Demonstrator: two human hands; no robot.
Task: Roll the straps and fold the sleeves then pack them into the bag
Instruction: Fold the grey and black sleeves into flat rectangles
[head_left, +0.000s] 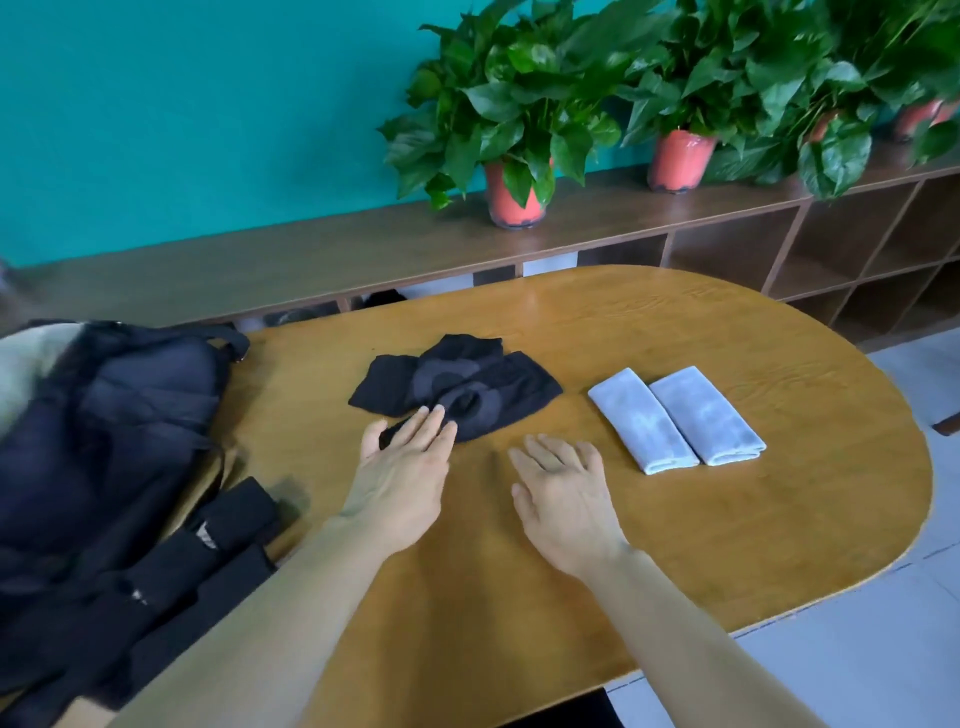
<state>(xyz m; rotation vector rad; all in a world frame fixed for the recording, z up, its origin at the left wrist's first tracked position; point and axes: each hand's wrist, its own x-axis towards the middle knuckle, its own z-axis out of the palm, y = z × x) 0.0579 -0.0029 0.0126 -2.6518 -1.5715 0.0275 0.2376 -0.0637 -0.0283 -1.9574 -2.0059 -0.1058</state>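
**Grey pair folded, black pair next**

My left hand (402, 462) rests flat on the near edge of the unfolded black sleeves (467, 379). My right hand (563, 488) is spread, holding nothing. The grey sleeves (675, 421) lie folded at right. The straps (218, 540) lie by the bag (104, 415) at left, apparently unpacked.

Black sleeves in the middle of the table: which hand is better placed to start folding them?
Probably the left. The left hand has straight fingers on the near edge of the black sleeves; the right hand is spread over bare table, apart from them, nearer the folded grey pair.
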